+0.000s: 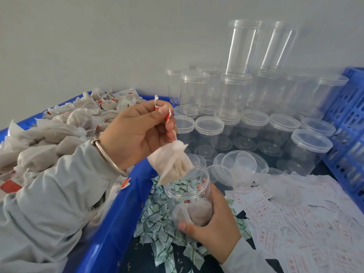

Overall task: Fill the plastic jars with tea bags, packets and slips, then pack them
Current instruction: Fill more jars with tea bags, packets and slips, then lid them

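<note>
Now open jar (189,192) w/ tea bags, blue bin (118,213) — bags heaped

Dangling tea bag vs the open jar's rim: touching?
Cannot tell. In the head view the tea bag, hung by its string from the left hand, overlaps the rim of the jar held by the right hand; no contact or gap shows plainly.

Dark tabletop (141,251); green-white packets (157,223) heaped on it. Blue tub (110,229) just left of packets, paper slips (295,223) to their right, lidded jars (256,123) behind, loose lids (239,162) between.
</note>
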